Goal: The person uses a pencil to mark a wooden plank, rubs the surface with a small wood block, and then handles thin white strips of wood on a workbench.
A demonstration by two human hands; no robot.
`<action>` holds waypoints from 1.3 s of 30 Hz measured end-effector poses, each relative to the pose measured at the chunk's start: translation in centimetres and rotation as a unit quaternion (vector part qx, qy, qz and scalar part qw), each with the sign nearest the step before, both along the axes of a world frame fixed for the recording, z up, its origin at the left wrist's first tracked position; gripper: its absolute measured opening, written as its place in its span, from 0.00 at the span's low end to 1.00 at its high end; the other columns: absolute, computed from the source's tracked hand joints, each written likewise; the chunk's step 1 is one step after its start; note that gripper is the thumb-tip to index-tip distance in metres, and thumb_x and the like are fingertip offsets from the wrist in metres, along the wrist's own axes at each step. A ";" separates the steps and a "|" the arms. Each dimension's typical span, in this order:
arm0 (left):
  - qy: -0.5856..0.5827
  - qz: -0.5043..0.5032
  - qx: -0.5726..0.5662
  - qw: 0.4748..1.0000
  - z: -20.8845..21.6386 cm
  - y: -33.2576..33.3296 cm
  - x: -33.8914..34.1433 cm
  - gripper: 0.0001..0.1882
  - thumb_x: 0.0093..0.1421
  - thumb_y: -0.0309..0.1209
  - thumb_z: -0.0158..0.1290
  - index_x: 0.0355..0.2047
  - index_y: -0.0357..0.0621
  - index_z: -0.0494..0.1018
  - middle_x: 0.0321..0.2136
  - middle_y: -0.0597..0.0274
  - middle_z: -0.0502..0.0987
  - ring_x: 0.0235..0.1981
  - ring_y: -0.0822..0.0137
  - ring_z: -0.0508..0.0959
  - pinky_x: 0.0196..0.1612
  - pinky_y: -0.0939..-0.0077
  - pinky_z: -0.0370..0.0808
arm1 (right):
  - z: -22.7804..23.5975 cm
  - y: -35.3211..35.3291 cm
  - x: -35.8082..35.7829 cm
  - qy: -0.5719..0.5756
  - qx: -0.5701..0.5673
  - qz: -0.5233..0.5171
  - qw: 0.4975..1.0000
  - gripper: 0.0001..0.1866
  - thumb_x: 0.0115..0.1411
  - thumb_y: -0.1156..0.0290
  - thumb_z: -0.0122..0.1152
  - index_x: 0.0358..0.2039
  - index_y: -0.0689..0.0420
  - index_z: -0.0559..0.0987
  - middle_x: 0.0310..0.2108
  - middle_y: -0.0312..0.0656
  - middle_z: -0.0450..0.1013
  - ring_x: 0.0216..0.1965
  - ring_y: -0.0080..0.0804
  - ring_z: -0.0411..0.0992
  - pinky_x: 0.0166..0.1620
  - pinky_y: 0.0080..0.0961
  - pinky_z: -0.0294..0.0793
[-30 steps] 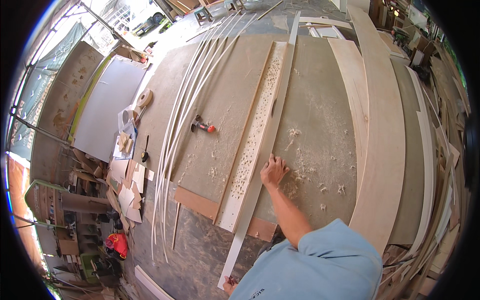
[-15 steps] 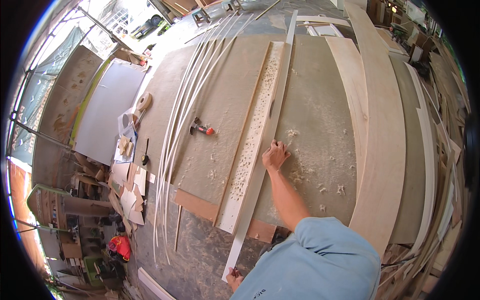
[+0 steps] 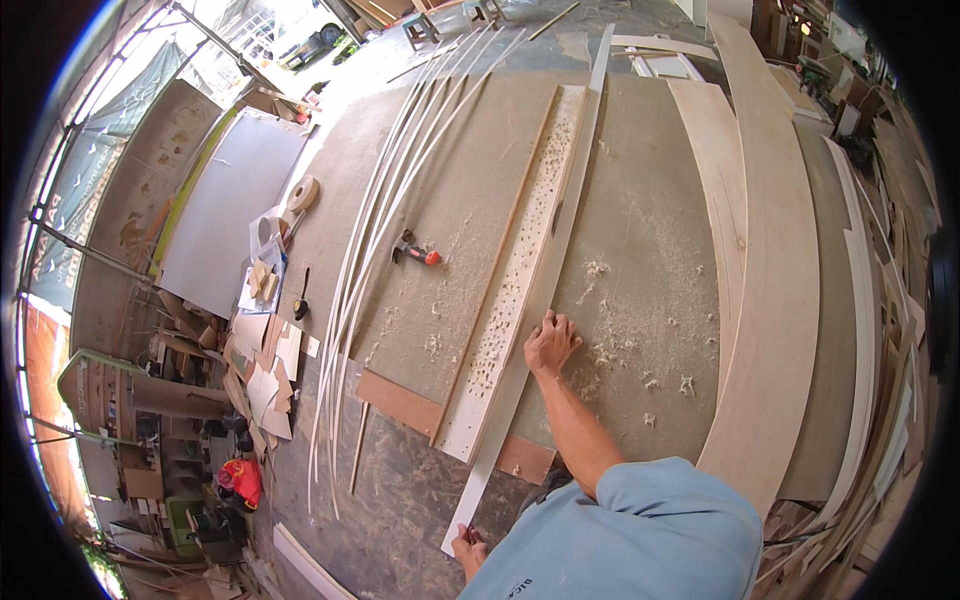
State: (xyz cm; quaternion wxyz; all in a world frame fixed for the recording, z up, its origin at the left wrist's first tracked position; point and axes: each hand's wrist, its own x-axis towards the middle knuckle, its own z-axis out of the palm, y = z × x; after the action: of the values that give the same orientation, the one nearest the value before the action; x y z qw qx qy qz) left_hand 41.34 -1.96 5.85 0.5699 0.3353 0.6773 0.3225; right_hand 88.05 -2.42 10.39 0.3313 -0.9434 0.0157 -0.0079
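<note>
Left hand (image 3: 469, 549): grip closed on the near end of the long white strip (image 3: 478, 490), which lies along the right side of the speckled white panel (image 3: 461, 440) and projects past its near end. Right hand (image 3: 553, 343): fingers bent at the strip's right edge, beside the panel's near half; whether they clamp or merely rest cannot be told. Compared with one second earlier, less strip appears to project past the panel; the right hand has drawn back toward the panel's near end since half a second ago. The change seems lengthwise, the strip remaining alongside. Right of the panel: wood shavings (image 3: 596, 268) on the tabletop (image 3: 640, 190). Left: a red-and-black hammer (image 3: 418, 254).
</note>
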 end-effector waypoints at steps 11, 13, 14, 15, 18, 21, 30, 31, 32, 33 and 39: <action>-0.091 0.150 -0.178 0.968 -0.4 2.4 6.9 0.08 0.59 0.33 0.54 0.28 0.42 0.72 0.20 0.63 0.74 0.18 0.72 0.72 0.21 0.87 0.71 | -0.8 0.2 6.2 -0.022 -0.005 -0.018 1.000 0.17 0.53 0.69 0.54 0.45 0.55 0.73 0.43 0.41 0.67 0.50 0.39 0.61 0.48 0.47 0.57; -0.101 0.152 -0.187 0.965 -0.7 2.3 7.3 0.08 0.58 0.33 0.54 0.27 0.42 0.72 0.20 0.63 0.74 0.18 0.72 0.72 0.21 0.87 0.71 | -0.7 0.1 6.9 -0.027 -0.006 -0.020 0.999 0.17 0.52 0.70 0.54 0.44 0.55 0.73 0.43 0.42 0.68 0.50 0.39 0.62 0.48 0.46 0.58; -0.103 0.154 -0.173 0.967 -0.7 2.2 7.7 0.08 0.58 0.32 0.54 0.27 0.41 0.72 0.20 0.63 0.74 0.18 0.72 0.72 0.21 0.87 0.71 | -0.7 0.0 7.2 -0.025 -0.005 -0.017 1.000 0.17 0.52 0.70 0.54 0.45 0.55 0.73 0.43 0.42 0.68 0.50 0.40 0.62 0.48 0.46 0.58; -0.105 0.156 -0.159 0.969 -0.6 2.2 8.1 0.08 0.58 0.32 0.54 0.27 0.41 0.72 0.20 0.62 0.74 0.18 0.71 0.72 0.21 0.86 0.72 | -0.7 -0.1 7.2 -0.022 -0.004 -0.015 1.000 0.18 0.52 0.70 0.54 0.45 0.54 0.73 0.42 0.42 0.68 0.51 0.40 0.62 0.48 0.46 0.58; -0.091 0.165 -0.156 0.970 0.4 2.1 9.3 0.08 0.58 0.31 0.54 0.26 0.40 0.72 0.21 0.62 0.74 0.18 0.71 0.72 0.21 0.86 0.72 | -0.6 -0.2 6.2 -0.045 -0.005 -0.037 0.998 0.19 0.52 0.70 0.54 0.46 0.54 0.73 0.43 0.41 0.68 0.52 0.40 0.62 0.49 0.46 0.58; -0.092 0.169 -0.142 0.971 1.0 1.7 9.6 0.08 0.58 0.31 0.54 0.26 0.39 0.72 0.21 0.61 0.74 0.18 0.71 0.73 0.21 0.85 0.72 | -1.3 -0.2 2.3 -0.052 -0.010 -0.034 0.998 0.19 0.53 0.69 0.54 0.47 0.53 0.73 0.43 0.41 0.68 0.51 0.40 0.61 0.48 0.46 0.58; -0.081 0.184 -0.147 0.969 0.9 1.6 10.4 0.08 0.58 0.30 0.54 0.27 0.39 0.71 0.21 0.62 0.74 0.20 0.70 0.74 0.22 0.85 0.73 | -0.7 -0.3 0.0 -0.008 -0.007 0.001 1.000 0.18 0.53 0.69 0.54 0.46 0.53 0.73 0.43 0.39 0.67 0.49 0.38 0.61 0.48 0.46 0.57; -0.081 0.183 -0.148 0.969 1.1 1.6 10.9 0.08 0.58 0.30 0.54 0.27 0.39 0.71 0.21 0.62 0.74 0.20 0.70 0.74 0.22 0.85 0.73 | -0.8 -0.3 0.5 -0.008 -0.008 0.000 1.000 0.18 0.53 0.69 0.54 0.46 0.53 0.73 0.43 0.39 0.67 0.49 0.38 0.61 0.48 0.46 0.57; -0.075 0.174 -0.153 0.970 1.7 1.6 11.9 0.07 0.59 0.31 0.53 0.27 0.41 0.72 0.21 0.62 0.74 0.20 0.71 0.73 0.22 0.86 0.72 | -0.8 -0.2 1.0 -0.005 -0.009 -0.001 1.000 0.17 0.54 0.69 0.54 0.46 0.53 0.73 0.43 0.39 0.67 0.49 0.38 0.61 0.48 0.46 0.58; -0.069 0.166 -0.159 0.971 2.0 1.6 12.6 0.06 0.59 0.31 0.53 0.27 0.42 0.72 0.20 0.63 0.73 0.20 0.71 0.73 0.22 0.87 0.72 | -0.9 -0.3 1.5 -0.002 -0.009 -0.002 1.000 0.17 0.54 0.69 0.53 0.46 0.54 0.73 0.43 0.39 0.67 0.50 0.39 0.61 0.48 0.46 0.58; -0.101 0.138 -0.155 0.973 1.1 1.6 15.0 0.06 0.58 0.29 0.54 0.28 0.40 0.72 0.23 0.62 0.74 0.23 0.69 0.74 0.25 0.82 0.74 | -0.6 0.0 4.5 -0.015 -0.008 -0.017 1.000 0.15 0.55 0.69 0.52 0.43 0.54 0.74 0.43 0.40 0.68 0.50 0.39 0.62 0.49 0.47 0.59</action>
State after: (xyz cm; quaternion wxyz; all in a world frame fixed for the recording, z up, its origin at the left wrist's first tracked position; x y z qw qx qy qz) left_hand 56.31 -0.33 6.91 0.6303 0.1124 0.6979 0.3210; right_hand 92.57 -2.47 9.75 0.3233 -0.9455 0.0270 -0.0275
